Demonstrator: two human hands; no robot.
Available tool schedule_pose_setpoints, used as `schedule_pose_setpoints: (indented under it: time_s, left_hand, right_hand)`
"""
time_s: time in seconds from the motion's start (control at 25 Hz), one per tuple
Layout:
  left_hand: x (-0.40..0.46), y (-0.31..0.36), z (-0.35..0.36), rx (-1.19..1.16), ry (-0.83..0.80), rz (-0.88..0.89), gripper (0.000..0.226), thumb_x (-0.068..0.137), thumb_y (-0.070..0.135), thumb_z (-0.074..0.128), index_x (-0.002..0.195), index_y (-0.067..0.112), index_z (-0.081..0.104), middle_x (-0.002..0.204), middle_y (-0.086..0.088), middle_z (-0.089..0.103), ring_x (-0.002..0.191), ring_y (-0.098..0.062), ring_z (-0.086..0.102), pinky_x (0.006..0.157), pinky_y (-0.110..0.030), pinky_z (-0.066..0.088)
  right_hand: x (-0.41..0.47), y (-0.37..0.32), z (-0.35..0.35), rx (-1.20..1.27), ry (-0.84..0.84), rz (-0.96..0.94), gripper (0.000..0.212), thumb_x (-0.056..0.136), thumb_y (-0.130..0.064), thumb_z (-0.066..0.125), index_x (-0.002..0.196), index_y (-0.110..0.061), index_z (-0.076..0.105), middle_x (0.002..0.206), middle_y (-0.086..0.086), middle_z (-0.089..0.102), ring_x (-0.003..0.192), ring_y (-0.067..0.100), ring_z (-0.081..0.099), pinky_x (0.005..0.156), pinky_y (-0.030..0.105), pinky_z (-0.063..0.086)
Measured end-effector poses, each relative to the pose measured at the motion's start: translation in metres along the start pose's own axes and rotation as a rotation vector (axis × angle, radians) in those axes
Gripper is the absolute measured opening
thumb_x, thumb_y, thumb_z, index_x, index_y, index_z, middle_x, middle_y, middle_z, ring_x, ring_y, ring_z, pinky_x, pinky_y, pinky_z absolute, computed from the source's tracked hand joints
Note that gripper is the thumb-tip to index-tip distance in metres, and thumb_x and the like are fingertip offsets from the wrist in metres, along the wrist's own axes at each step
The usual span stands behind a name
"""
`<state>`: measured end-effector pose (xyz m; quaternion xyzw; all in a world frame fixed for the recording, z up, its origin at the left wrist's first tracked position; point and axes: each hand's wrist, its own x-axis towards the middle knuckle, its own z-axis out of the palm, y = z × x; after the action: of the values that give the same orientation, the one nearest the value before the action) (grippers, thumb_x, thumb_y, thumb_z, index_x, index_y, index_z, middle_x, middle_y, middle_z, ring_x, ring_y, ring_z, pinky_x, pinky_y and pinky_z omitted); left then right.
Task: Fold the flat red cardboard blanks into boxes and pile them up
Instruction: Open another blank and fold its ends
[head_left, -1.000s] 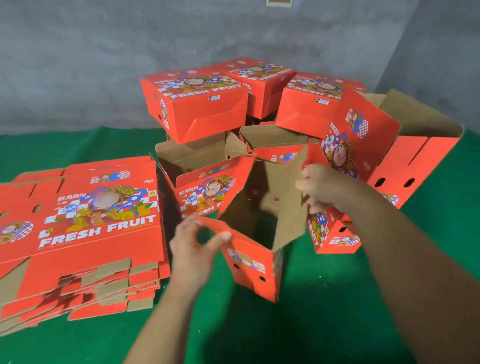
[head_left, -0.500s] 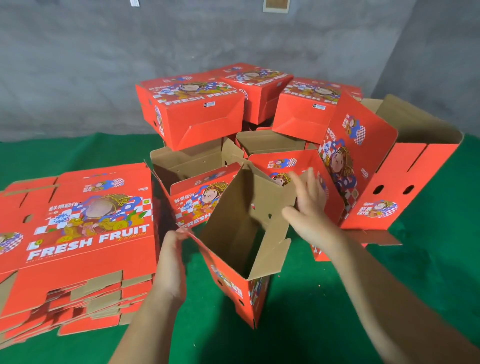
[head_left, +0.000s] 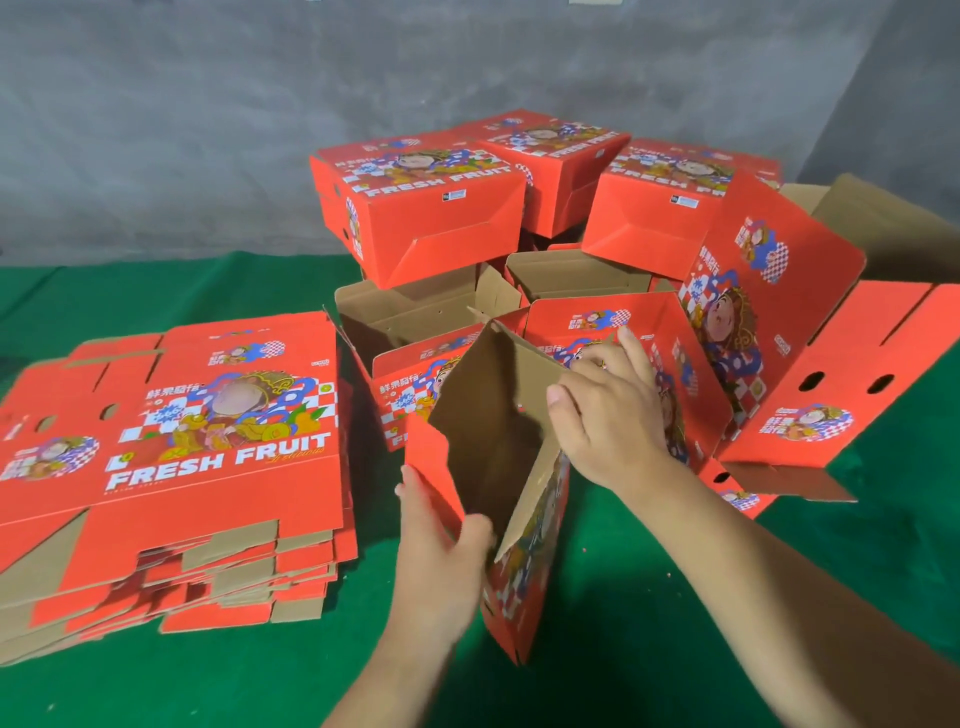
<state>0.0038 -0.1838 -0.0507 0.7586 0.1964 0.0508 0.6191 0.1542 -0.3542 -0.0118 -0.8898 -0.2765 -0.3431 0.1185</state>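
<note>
A half-folded red box stands on one corner on the green cloth, its brown inside facing me. My left hand grips its near left wall, thumb inside. My right hand presses on the upper right flap, fingers spread over the edge. A stack of flat red blanks lies at the left, printed "FRESH FRUIT". Behind stands a pile of folded red boxes.
Open boxes with brown insides sit under the pile. A large unfolded red box lies at the right with its flaps spread. Green cloth covers the surface; a grey wall stands behind.
The box has turned more upright and narrower. My left hand has closed on its near wall, and my right hand has come down onto the upper flap.
</note>
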Motion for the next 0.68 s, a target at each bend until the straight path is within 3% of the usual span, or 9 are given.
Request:
schedule_pose_setpoints:
  time_s: [0.08, 0.16, 0.24, 0.32, 0.4, 0.44, 0.56, 0.64, 0.68]
  left_hand:
    - [0.010, -0.003, -0.013, -0.015, 0.108, 0.134, 0.064, 0.093, 0.016, 0.051, 0.153, 0.034, 0.041, 0.126, 0.014, 0.071, 0.116, -0.007, 0.068, 0.105, -0.052, 0.053]
    - [0.029, -0.005, -0.032, -0.057, 0.145, 0.246, 0.055, 0.097, 0.005, 0.048, 0.146, 0.031, 0.052, 0.129, 0.012, 0.071, 0.120, -0.018, 0.068, 0.104, -0.057, 0.052]
    - [0.051, -0.003, -0.048, -0.137, 0.203, 0.246, 0.057, 0.092, 0.006, 0.048, 0.138, 0.038, 0.060, 0.132, 0.008, 0.071, 0.122, -0.028, 0.067, 0.104, -0.064, 0.049]
    - [0.065, -0.001, -0.053, -0.244, 0.302, 0.200, 0.059, 0.088, 0.010, 0.049, 0.128, 0.051, 0.060, 0.130, 0.009, 0.072, 0.122, -0.021, 0.068, 0.107, -0.054, 0.051]
    - [0.070, 0.000, -0.047, -0.263, 0.365, 0.213, 0.067, 0.089, 0.011, 0.047, 0.123, 0.068, 0.055, 0.124, 0.013, 0.074, 0.114, -0.008, 0.071, 0.095, -0.032, 0.057]
    - [0.070, 0.000, -0.044, -0.271, 0.392, 0.221, 0.069, 0.089, 0.010, 0.046, 0.122, 0.071, 0.052, 0.125, 0.011, 0.074, 0.116, -0.009, 0.070, 0.094, -0.030, 0.055]
    - [0.071, -0.010, -0.039, -0.214, 0.430, 0.308, 0.060, 0.096, 0.003, 0.043, 0.130, 0.052, 0.046, 0.122, -0.004, 0.073, 0.109, -0.018, 0.070, 0.096, -0.044, 0.051]
    - [0.074, -0.019, -0.038, -0.042, 0.393, 0.385, 0.053, 0.095, -0.004, 0.036, 0.129, 0.032, 0.055, 0.114, -0.010, 0.070, 0.098, -0.028, 0.069, 0.092, -0.054, 0.054]
    - [0.076, -0.022, -0.039, 0.088, 0.383, 0.439, 0.053, 0.092, -0.005, 0.036, 0.129, 0.022, 0.061, 0.118, -0.011, 0.068, 0.103, -0.032, 0.067, 0.097, -0.054, 0.052]
  right_hand:
    - [0.001, 0.000, -0.007, -0.019, 0.013, -0.035, 0.065, 0.107, -0.041, 0.027, 0.066, -0.013, 0.069, 0.069, 0.001, 0.068, 0.083, 0.032, 0.060, 0.107, 0.048, 0.035]
    - [0.005, -0.005, -0.020, -0.075, -0.091, -0.028, 0.071, 0.107, -0.050, 0.024, 0.061, -0.017, 0.067, 0.060, 0.001, 0.065, 0.071, 0.032, 0.059, 0.092, 0.043, 0.040]
    - [0.007, -0.013, -0.028, -0.141, -0.388, 0.053, 0.071, 0.099, -0.062, 0.022, 0.067, -0.020, 0.068, 0.066, 0.003, 0.067, 0.072, 0.032, 0.066, 0.079, 0.041, 0.045]
    - [0.005, -0.017, -0.032, -0.084, -0.657, 0.144, 0.072, 0.093, -0.075, 0.018, 0.083, -0.024, 0.067, 0.084, 0.001, 0.068, 0.086, 0.031, 0.069, 0.066, 0.038, 0.044]
    - [0.004, -0.013, -0.034, -0.019, -0.782, 0.205, 0.076, 0.090, -0.085, 0.017, 0.107, -0.030, 0.067, 0.110, 0.001, 0.069, 0.104, 0.032, 0.067, 0.072, 0.039, 0.043]
    - [0.004, -0.008, -0.035, -0.005, -0.831, 0.244, 0.080, 0.086, -0.090, 0.015, 0.117, -0.034, 0.064, 0.122, 0.000, 0.067, 0.112, 0.032, 0.065, 0.078, 0.040, 0.042]
    - [-0.002, 0.002, -0.036, -0.036, -0.900, 0.335, 0.093, 0.076, -0.099, 0.014, 0.141, -0.041, 0.047, 0.148, -0.003, 0.049, 0.131, 0.030, 0.050, 0.096, 0.044, 0.043]
    - [-0.017, 0.002, -0.028, -0.154, -0.908, 0.309, 0.099, 0.077, -0.098, 0.012, 0.158, -0.042, 0.024, 0.155, 0.003, 0.031, 0.143, 0.031, 0.028, 0.117, 0.047, 0.028]
    - [-0.024, 0.001, -0.024, -0.192, -0.891, 0.291, 0.101, 0.077, -0.097, 0.009, 0.162, -0.042, 0.010, 0.160, 0.006, 0.021, 0.148, 0.032, 0.015, 0.124, 0.048, 0.015]
